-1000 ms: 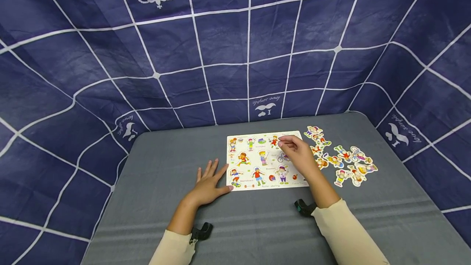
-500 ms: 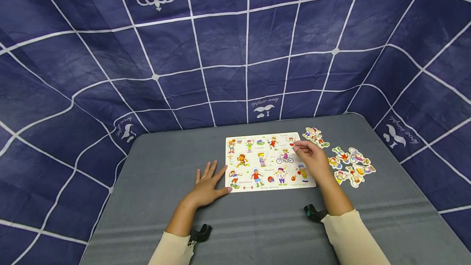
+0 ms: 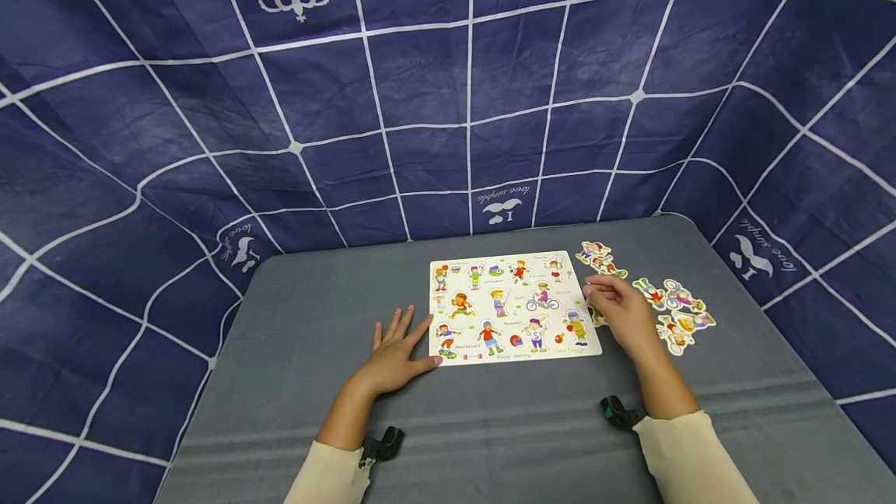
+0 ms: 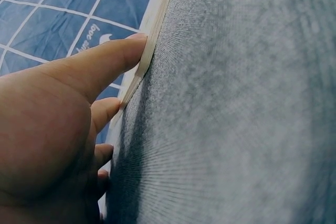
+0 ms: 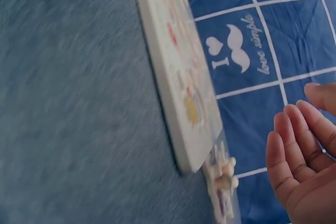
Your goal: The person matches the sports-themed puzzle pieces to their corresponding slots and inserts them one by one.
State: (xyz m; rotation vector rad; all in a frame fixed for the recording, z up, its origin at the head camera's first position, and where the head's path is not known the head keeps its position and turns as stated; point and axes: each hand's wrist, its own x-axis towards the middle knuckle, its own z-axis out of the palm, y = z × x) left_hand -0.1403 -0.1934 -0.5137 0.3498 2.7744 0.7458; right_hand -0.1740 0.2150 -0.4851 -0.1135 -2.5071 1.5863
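Note:
A white puzzle board [image 3: 514, 313] printed with children playing sports lies flat on the table. My left hand [image 3: 392, 358] rests by its left edge with fingers spread. In the left wrist view the thumb [image 4: 123, 53] touches the board's edge [image 4: 152, 40]. My right hand [image 3: 619, 313] hovers just off the board's right side, above some cut-out pieces that it partly hides. In the right wrist view its fingers [image 5: 286, 145] are loosely bent, with nothing between them and the thumb. Beyond that hand lie figure pieces [image 3: 600, 261].
More cut-out figure pieces [image 3: 679, 295] lie in a loose cluster to the right, several overlapping. Grey cloth covers the table [image 3: 315, 309]. A blue curtain [image 3: 420, 84] with white grid lines hangs behind and at both sides.
My right hand has moved right, from over the board's upper right part to the pieces beside it. The left hand has stayed at the left edge.

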